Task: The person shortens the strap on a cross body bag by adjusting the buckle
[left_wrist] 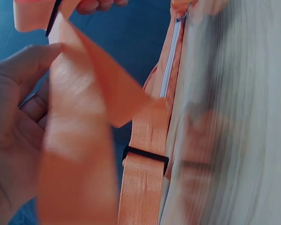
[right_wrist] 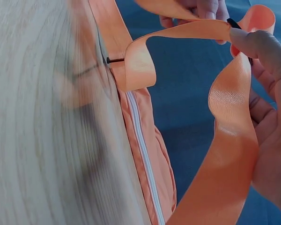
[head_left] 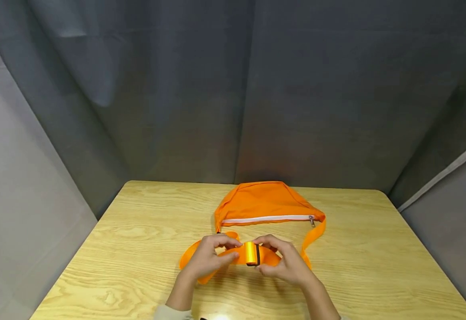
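Observation:
An orange waist bag (head_left: pixel 267 200) with a white zipper lies on the table, its strap (right_wrist: pixel 220 154) trailing toward me. Both hands hold that strap above the tabletop in front of the bag. Thumb and fingers of my left hand (head_left: pixel 213 258) pinch the webbing just left of a black slider buckle (head_left: pixel 258 255). My right hand (head_left: pixel 284 262) grips the buckle at its right side, thumb on its edge in the right wrist view. A short loop of webbing (head_left: pixel 250 252) bulges up through the buckle. Another black slider (left_wrist: pixel 145 154) sits lower on the strap, by the bag.
The wood-grain table (head_left: pixel 137 222) extends to both sides of the bag. Dark grey curtain (head_left: pixel 241 89) hangs behind its far edge, with lighter grey panels (head_left: pixel 13 200) at the sides. A metal zipper pull (head_left: pixel 312 221) hangs at the bag's right end.

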The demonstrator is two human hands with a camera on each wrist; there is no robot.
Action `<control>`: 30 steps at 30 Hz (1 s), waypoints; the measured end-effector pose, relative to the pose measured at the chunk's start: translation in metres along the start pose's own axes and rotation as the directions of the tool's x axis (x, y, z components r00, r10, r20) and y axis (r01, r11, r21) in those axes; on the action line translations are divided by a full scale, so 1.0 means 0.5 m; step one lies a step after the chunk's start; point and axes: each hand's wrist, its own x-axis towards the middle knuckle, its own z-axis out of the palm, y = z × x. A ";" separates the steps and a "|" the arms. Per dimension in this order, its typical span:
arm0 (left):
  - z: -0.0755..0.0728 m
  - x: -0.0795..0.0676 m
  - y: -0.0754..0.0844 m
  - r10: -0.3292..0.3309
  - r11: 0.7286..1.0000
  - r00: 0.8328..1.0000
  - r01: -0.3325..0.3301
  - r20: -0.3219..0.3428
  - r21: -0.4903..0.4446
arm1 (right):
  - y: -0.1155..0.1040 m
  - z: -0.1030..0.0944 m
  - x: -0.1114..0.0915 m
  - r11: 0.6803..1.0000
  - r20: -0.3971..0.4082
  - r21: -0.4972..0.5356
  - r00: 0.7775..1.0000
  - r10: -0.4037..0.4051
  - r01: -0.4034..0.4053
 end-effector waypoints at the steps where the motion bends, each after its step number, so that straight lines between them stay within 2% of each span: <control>1: 0.002 0.002 0.000 0.011 1.000 1.000 -0.011 -0.002 -0.007 | 0.001 0.002 0.000 1.000 -0.002 -0.004 1.000 0.001 -0.001; 3: 0.004 0.003 0.000 0.029 0.999 1.000 -0.029 -0.006 -0.022 | 0.006 0.003 -0.003 1.000 -0.013 -0.010 1.000 0.003 -0.003; 8: -0.003 0.002 0.004 0.055 0.997 0.998 -0.055 0.001 -0.048 | 0.055 0.007 -0.016 0.999 -0.029 -0.049 1.000 0.007 -0.009; 10: -0.010 0.000 0.004 0.049 0.998 0.999 -0.049 0.003 -0.049 | 0.076 0.008 -0.021 0.998 -0.031 -0.061 0.999 0.019 -0.021; 13: -0.018 -0.003 0.005 0.021 0.999 1.000 -0.021 0.000 -0.037 | 0.085 0.004 -0.025 0.997 -0.040 -0.058 0.998 0.041 -0.044; 17: -0.022 -0.005 0.017 -0.012 0.999 1.000 0.012 -0.005 -0.046 | 0.069 0.000 -0.024 0.998 -0.049 -0.027 0.997 0.061 -0.062; 23: -0.012 0.006 0.062 -0.002 0.998 0.999 0.004 0.035 -0.068 | 0.014 -0.006 -0.012 0.997 -0.037 0.018 0.997 0.072 -0.071; 30: -0.003 0.018 0.077 -0.009 0.999 0.999 0.011 0.051 -0.040 | 0.004 -0.002 -0.004 0.994 0.009 0.020 0.994 0.111 -0.111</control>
